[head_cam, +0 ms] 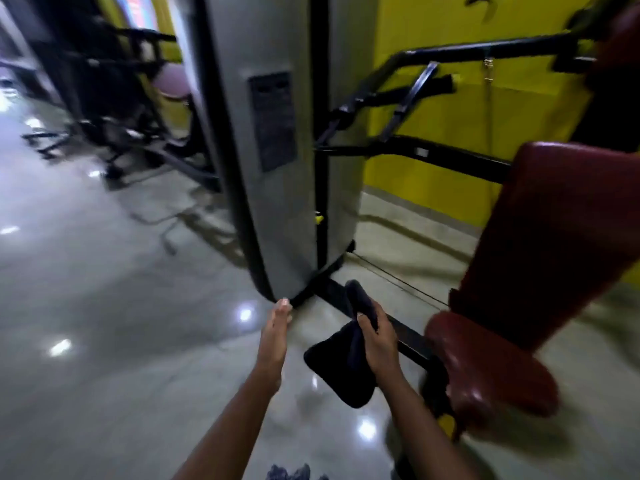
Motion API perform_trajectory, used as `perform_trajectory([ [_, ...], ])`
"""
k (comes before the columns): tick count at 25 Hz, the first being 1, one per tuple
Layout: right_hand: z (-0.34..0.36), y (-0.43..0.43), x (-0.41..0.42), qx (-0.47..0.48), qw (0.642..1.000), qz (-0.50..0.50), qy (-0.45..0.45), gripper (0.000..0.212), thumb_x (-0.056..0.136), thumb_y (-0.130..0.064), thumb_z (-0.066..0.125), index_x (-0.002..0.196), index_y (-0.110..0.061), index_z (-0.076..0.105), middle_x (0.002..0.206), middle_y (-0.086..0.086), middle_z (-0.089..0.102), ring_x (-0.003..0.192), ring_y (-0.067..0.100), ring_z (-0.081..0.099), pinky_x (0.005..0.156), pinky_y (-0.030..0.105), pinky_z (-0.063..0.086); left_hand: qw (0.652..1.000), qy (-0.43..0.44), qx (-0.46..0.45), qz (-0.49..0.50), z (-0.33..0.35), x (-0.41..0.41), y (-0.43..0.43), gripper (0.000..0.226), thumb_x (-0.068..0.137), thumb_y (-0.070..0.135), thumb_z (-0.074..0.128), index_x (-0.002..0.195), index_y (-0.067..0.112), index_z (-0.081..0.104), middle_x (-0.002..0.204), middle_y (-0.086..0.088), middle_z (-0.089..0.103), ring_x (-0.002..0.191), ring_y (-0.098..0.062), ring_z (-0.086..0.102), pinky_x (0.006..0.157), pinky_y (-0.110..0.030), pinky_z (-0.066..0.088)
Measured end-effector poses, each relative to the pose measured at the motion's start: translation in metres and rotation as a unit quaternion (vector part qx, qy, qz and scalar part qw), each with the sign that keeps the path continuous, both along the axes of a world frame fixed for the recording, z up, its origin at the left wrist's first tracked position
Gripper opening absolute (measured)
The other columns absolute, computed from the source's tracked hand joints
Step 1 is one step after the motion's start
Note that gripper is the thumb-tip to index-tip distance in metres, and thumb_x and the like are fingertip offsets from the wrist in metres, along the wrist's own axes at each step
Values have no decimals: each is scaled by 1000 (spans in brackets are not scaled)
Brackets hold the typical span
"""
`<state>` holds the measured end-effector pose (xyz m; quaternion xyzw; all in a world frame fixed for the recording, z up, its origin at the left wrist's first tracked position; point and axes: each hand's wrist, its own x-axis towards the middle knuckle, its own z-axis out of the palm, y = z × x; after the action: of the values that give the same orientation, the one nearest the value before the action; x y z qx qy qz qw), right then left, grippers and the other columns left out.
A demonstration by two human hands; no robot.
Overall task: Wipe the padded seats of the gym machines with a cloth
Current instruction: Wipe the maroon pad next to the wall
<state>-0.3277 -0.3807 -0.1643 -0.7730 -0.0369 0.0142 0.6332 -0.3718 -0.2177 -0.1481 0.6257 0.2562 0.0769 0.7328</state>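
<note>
Head view: right hand (377, 341) grips dark cloth (336, 372) around its middle, ends hanging loose, probably carried ready for wiping. Left hand (275, 336) open, fingers straight, holding nothing, likely free for balance. Red padded seat (485, 368) just right of cloth, not yet touched. Backrest (561, 237) rises behind seat. Frame blurred.

My right hand (377, 344) covers the middle of the cloth (341, 368); its fingers are lost to me behind the fabric. The seat (485, 362) smears into blur at its near end. The backrest (561, 237) runs off the right edge. I can't read the plate (273, 121) on the column (235, 188). The far machines (114, 98) are blurred.
</note>
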Motion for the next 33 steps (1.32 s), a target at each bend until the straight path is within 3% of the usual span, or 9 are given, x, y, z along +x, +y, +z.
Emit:
perform_trajectory([
  [2,6,51,5,24,998,51,7,36,94,-15,52,130,-11,51,124,6,59,114,18,54,98,32,42,998,-8,12,57,6,-16,53,42,99,36,37,137,21,41,138,-4,49,117,-12,48,108,-30,28],
  [6,23,186,17,29,984,177,-14,31,94,-8,50,125,-9,53,115,5,58,108,17,54,89,24,40,980,-36,16,193,11,-42,175,46,99,34,39,141,14,40,142,-7,47,122,-16,47,102,-27,29],
  [10,27,311,24,41,968,243,-44,30,93,-9,52,123,-12,54,114,1,58,108,17,54,84,17,38,968,-72,8,240,17,-47,281,44,100,31,36,141,15,38,146,-5,41,133,-18,40,104,-26,26],
  [17,52,540,49,60,957,276,-62,33,95,-7,48,126,-14,52,118,-1,56,111,18,53,88,28,41,958,-98,22,269,47,-44,512,44,101,27,34,142,12,35,147,-7,40,134,-21,38,102,-25,26],
  [21,54,656,83,90,961,257,-40,26,94,-7,48,118,-17,54,113,4,59,110,27,56,89,35,43,965,-102,34,241,51,-4,628,45,100,31,35,142,15,36,147,-5,40,124,-14,42,102,-26,25],
  [25,58,774,145,76,960,261,-59,34,95,-8,47,129,-10,50,116,0,55,110,18,53,90,29,40,961,-121,25,247,49,62,750,46,100,31,36,143,14,34,147,-7,40,134,-22,38,101,-26,25],
  [33,83,1032,292,87,955,279,-41,33,95,-8,45,126,-12,52,114,2,58,107,17,54,88,28,41,960,-115,53,250,78,200,992,45,100,33,34,141,15,37,147,-6,40,136,-20,36,104,-26,23],
])
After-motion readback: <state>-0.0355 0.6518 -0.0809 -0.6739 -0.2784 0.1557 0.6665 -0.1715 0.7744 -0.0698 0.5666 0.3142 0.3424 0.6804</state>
